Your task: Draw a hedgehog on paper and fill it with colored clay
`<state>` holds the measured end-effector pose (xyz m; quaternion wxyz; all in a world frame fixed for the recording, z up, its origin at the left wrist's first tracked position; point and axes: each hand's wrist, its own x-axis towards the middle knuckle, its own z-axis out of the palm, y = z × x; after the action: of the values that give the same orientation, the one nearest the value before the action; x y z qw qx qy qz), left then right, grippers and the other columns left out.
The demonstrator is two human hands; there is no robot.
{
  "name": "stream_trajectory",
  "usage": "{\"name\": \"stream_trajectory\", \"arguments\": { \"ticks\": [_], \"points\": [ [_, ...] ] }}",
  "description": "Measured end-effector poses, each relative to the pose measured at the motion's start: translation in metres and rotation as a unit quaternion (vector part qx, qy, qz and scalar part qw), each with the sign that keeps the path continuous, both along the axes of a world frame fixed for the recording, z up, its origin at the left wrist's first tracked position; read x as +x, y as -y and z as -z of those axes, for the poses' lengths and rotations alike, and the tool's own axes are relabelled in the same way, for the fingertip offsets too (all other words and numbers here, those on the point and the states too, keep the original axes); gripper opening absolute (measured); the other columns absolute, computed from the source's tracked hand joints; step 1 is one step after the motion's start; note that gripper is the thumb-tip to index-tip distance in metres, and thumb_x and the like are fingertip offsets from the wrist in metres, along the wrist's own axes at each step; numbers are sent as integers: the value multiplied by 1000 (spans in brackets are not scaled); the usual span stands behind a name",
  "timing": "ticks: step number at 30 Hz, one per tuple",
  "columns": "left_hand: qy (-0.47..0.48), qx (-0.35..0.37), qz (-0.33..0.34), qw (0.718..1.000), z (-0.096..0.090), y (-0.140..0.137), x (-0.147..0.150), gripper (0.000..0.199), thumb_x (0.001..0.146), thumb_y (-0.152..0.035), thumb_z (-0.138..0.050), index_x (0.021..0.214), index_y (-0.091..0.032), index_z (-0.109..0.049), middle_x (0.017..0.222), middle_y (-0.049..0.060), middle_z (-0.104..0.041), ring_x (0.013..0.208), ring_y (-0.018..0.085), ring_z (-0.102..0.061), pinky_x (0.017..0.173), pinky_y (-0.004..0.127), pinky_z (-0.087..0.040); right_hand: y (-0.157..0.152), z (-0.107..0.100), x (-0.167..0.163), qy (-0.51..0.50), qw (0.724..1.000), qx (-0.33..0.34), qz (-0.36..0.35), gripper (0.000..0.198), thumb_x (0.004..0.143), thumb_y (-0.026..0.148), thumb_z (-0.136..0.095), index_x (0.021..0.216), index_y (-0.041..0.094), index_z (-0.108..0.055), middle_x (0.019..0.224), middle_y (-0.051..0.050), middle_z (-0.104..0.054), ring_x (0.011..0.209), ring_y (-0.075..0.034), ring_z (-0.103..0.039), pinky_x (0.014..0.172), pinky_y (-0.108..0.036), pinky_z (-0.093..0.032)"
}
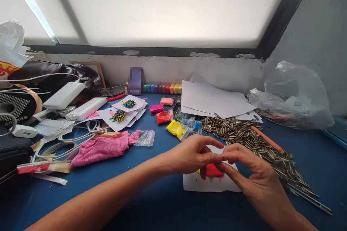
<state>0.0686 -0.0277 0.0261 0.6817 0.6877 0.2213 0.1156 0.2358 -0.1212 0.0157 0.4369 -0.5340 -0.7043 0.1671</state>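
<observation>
Over a small white paper [195, 184], my left hand [189, 154] and my right hand [253, 169] meet with their fingertips pinched together. Whatever lies between the fingertips is too small or too hidden to name. Beneath the fingers, on the paper, is a flat piece of red clay [215, 170], partly covered by my hands, with a bit of yellow showing at its left. Thin dark marks lie along its lower edge. To the right spreads a heap of striped sunflower seeds [230, 130]. A yellow clay packet [176, 130] lies just beyond my left hand.
An orange stick [267, 139] lies on the seeds, metal tweezers [311, 200] at the right. White sheets [214, 99] and a plastic bag [300, 97] stand behind. Leftward are a pink cloth [101, 148], decorated clay pieces on paper [119, 116], power banks [86, 109] and cables.
</observation>
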Motion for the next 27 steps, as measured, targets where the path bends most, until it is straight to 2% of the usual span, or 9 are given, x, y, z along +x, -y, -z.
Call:
{"name": "stream_trajectory", "arguments": {
  "ticks": [3, 6, 11, 16, 22, 27],
  "points": [
    [-4, -5, 9, 1000, -1, -3, -2, 38, 91, -46, -57, 110, -14, -63, 81, 5, -69, 50, 7, -56, 47, 18, -39, 0, -3, 1, -11, 1000, 11, 5, 9, 88, 31, -66, 81, 27, -70, 79, 2, -64, 72, -13, -63, 66, -22, -50],
    [-13, -28, 33, 999, -1, -7, -4, 43, 84, -54, -62, 87, -12, -68, 74, 3, -66, 48, 5, -49, 46, 18, -34, -1, -4, 4, -9, 1000, 17, 7, 7, 88, 29, -66, 83, 26, -70, 80, 1, -63, 72, -14, -63, 65, -23, -50],
    [5, -94, -1, 996, 5, -7, -3, 44, 70, -54, -76, 81, -13, -67, 60, -4, -54, 43, 3, -39, 42, 20, -24, 0, -2, 7, -5, 1000, 26, -10, 5, 88, 26, -67, 90, 28, -71, 84, 1, -63, 76, -13, -63, 66, -23, -50],
    [33, -109, -33, 993, 3, -6, -2, 42, 67, -51, -80, 76, -12, -66, 59, -4, -54, 43, 3, -39, 42, 20, -24, 0, -8, 8, 13, 999, 39, -7, 8, 87, 23, -68, 90, 30, -72, 84, 3, -63, 77, -12, -62, 67, -21, -50],
    [50, -57, -19, 997, -4, -12, -5, 42, 72, -53, -75, 76, -12, -66, 57, -4, -52, 44, 4, -40, 43, 20, -28, -7, -24, 4, 17, 1000, -20, -14, 6, 88, 29, -65, 85, 26, -70, 82, 1, -62, 75, -14, -61, 65, -24, -49],
    [46, 26, -9, 999, 4, -15, -6, 39, 81, -52, -66, 82, -13, -65, 62, -3, -53, 49, 5, -46, 45, 18, -33, -9, -19, 1, -8, 995, -97, 20, 15, 89, 34, -61, 79, 24, -66, 81, 0, -64, 74, -16, -61, 67, -27, -48]
  ]
}}
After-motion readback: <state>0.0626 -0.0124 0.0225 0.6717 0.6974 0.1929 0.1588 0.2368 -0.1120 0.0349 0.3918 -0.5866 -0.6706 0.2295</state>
